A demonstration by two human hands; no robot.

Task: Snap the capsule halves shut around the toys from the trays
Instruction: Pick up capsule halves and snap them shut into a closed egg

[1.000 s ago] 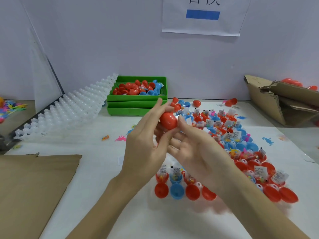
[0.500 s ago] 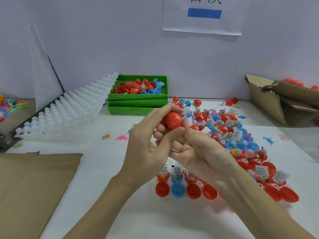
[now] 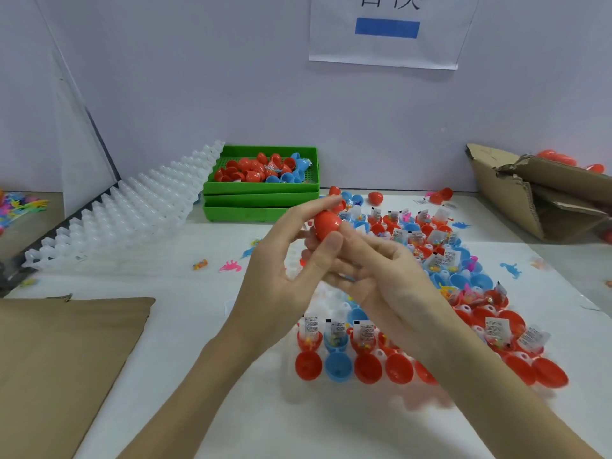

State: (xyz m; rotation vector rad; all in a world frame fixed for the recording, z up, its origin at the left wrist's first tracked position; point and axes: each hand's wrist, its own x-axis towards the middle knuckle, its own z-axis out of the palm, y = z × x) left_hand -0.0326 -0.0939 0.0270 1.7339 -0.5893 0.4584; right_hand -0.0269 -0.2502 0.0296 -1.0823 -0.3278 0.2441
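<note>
Now both hands are gripping the red capsule [image 3: 326, 224] above the filled tray [image 3: 477, 329] — left hand [image 3: 281, 279] curling over it, right hand [image 3: 374, 276] pinching from below; uneven pressure could be popping the halves apart or trapping a toy's label in the seam. Compared with a second ago, the capsule is sitting slightly higher and further right — the left thumb is covering less of it.

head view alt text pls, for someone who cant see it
Two hands, the left hand and right hand, pinch a closed red capsule together above a white table. Rows of open red and blue capsule halves holding toys lie beneath them, with stacked green trays behind.
</note>
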